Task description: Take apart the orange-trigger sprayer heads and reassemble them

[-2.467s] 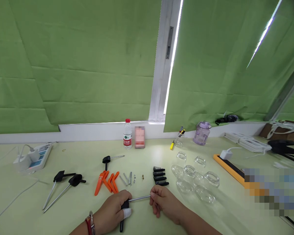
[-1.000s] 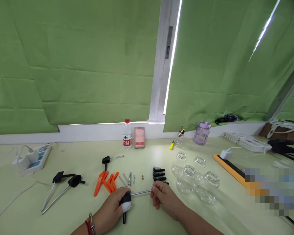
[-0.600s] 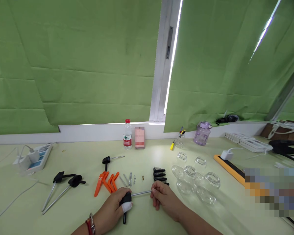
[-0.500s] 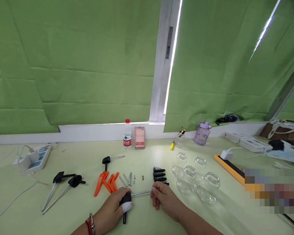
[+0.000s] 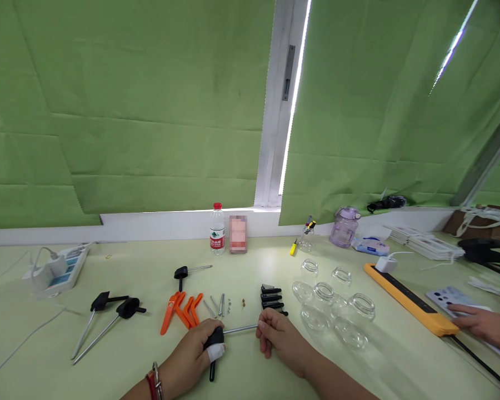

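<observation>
Mostly plastic, steel and glass on this bench

The T-handle tool [image 5: 221, 336] has a matt black plastic grip and a shiny smooth metal shaft; the clips [image 5: 181, 310] are glossy orange plastic, the jars [image 5: 332, 310] clear smooth glass, the table [image 5: 141, 261] a matt pale surface, the blinds [image 5: 129, 105] green cloth.

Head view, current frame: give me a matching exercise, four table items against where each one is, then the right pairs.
Things:
1. T-handle tool
2. water bottle
3. orange clamps
4. glass jars

Places:
A. standing at the back by the window ledge
B. clustered on the table beyond the right hand
C. gripped by the left hand at its black handle, the right hand's fingers at the shaft tip
D. lying just beyond the left hand

Pairs: 1-C, 2-A, 3-D, 4-B
</observation>
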